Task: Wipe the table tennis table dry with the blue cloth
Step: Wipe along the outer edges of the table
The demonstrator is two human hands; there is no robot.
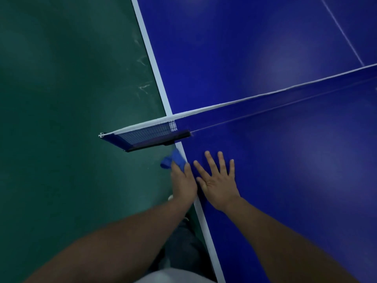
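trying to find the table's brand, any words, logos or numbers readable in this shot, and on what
None can be read. The table tennis table shows only plain white lines, the blue cloth in the left hand bears no print, and a white patch on the net near its clamp is too blurred to tell.

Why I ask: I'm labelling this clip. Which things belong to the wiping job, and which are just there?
Job: blue cloth; table tennis table; left hand, holding the cloth at the table's edge; right hand, flat on the table.
Just there: net; green floor.
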